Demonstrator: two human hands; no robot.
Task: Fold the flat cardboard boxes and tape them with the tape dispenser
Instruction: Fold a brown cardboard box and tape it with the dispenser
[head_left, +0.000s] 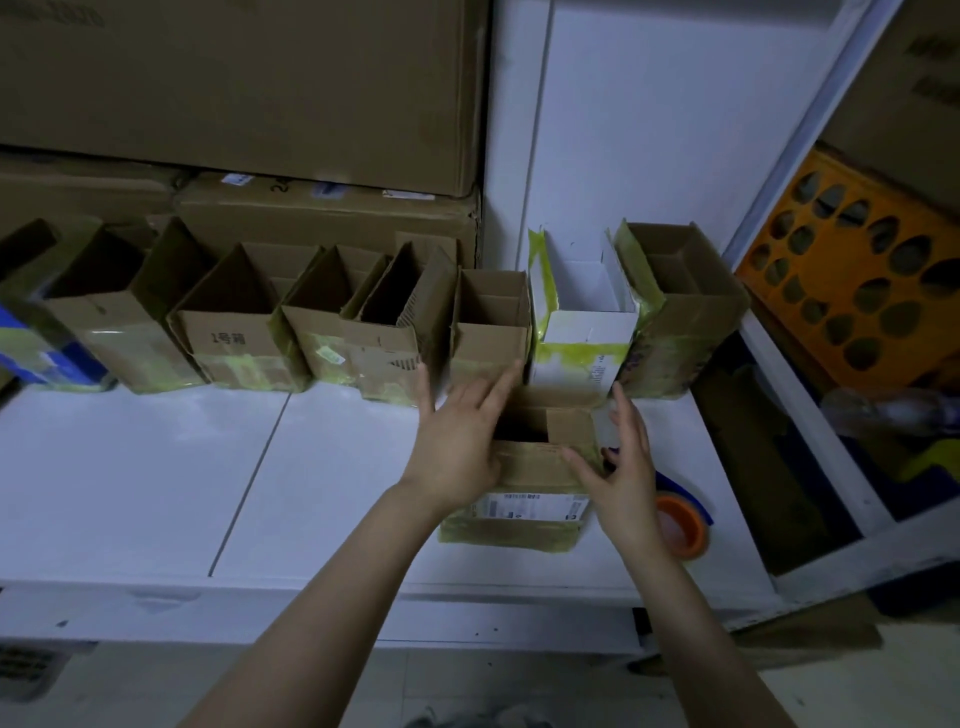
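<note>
A small open-topped cardboard box (524, 470) is stood on the white counter (156, 467), with yellow-green tape along its base and a printed label on its front. It is flanked by both hands: the left hand (457, 436) is laid flat against its left side with straight fingers, and the right hand (626, 462) is spread at its right, thumb touching the front flap. Its interior is dark; contents cannot be told. The tape dispenser (678, 525) lies just right of it. Behind, a row of open taped boxes (239, 338) is lined up, a white box (587, 332) among them.

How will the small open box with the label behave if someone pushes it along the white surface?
The box seems empty, so probably light and easy to slide. Its open top flaps likely flex if squeezed. The taped base seems stiffer.
</note>
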